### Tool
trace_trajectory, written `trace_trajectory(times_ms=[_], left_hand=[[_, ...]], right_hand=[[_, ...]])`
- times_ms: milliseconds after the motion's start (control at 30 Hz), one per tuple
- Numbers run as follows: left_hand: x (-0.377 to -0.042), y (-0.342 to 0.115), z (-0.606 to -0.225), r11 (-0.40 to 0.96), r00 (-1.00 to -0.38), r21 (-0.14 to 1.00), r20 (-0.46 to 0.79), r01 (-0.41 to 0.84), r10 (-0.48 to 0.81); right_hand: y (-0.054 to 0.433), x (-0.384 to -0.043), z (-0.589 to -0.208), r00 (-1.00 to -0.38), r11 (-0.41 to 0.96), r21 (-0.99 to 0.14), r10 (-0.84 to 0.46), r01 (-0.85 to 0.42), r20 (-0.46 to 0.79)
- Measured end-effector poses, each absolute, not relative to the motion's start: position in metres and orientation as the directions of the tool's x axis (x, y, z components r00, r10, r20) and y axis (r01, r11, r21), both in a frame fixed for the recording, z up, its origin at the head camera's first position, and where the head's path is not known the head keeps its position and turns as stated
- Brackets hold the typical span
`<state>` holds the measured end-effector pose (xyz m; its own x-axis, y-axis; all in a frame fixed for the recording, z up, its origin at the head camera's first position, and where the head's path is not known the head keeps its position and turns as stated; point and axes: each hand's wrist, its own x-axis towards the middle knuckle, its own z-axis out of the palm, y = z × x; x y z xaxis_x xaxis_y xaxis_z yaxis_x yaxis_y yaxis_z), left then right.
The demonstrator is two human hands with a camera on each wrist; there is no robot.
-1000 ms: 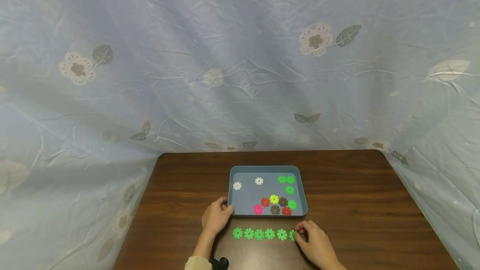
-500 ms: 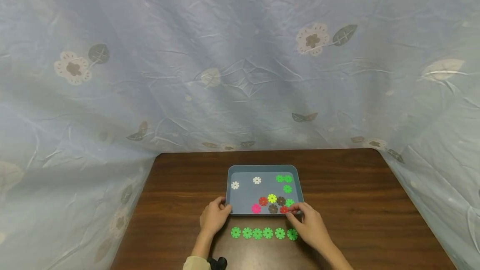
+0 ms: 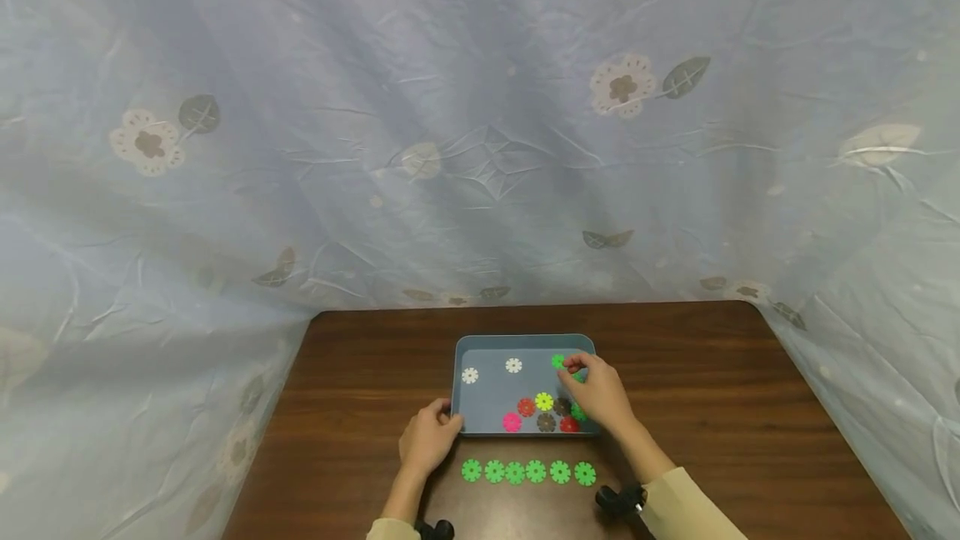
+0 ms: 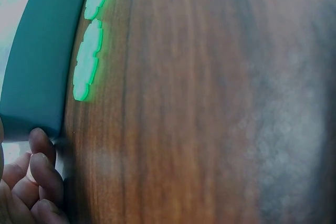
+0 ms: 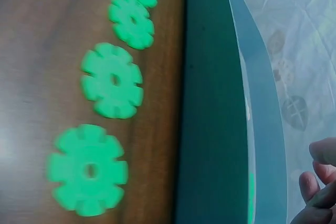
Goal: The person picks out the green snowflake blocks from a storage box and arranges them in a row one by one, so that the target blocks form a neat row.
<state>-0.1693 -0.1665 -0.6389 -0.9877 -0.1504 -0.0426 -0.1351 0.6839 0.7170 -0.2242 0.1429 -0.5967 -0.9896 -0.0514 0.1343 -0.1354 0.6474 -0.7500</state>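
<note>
A shallow blue-grey tray (image 3: 480,342) lies on the table, with several notched plastic discs in it. My left hand (image 3: 429,440) holds its front left corner, the thumb on the rim; in the left wrist view, bent fingers (image 4: 46,177) lie by the tray wall (image 4: 44,51). Over the tray's right side hovers my right hand (image 3: 600,390), partly covering the green discs there, one green disc (image 3: 558,362) showing beside its fingertips. The right wrist view shows its fingers (image 5: 323,153) slightly apart, with no disc visible between them. In front of the tray runs a row of green discs (image 3: 536,471).
Inside the tray are white discs (image 3: 513,366), a yellow disc (image 3: 543,401), a pink disc (image 3: 512,422), and red and brown ones near the front. The brown wooden table (image 3: 360,373) meets a patterned curtain (image 3: 480,190) at the back.
My right hand has let go of the last green disc at the row's right end and moved up and away over the tray's right side. The left hand stays at the corner.
</note>
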Motion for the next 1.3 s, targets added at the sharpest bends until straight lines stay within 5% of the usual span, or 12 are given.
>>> trace_trajectory(times_ms=[400,733,1300], left_hand=[[-0.169,-0.166,-0.638,0.687,-0.987,0.713,-0.045,-0.139,-0.154],[-0.168,-0.165,-0.639,0.686,-0.988,0.715,-0.049,-0.135,-0.144],[-0.171,-0.168,-0.641,0.691,-0.987,0.708,-0.047,-0.141,-0.154]], right_hand=[[0.132,-0.263,-0.604,-0.998,0.745,-0.665,-0.034,-0.057,0.048],[0.131,-0.273,-0.607,-0.992,0.892,-0.444,-0.121,-0.087,-0.047],[0.129,-0.278,-0.603,-0.980,0.903,-0.415,-0.170,-0.113,-0.102]])
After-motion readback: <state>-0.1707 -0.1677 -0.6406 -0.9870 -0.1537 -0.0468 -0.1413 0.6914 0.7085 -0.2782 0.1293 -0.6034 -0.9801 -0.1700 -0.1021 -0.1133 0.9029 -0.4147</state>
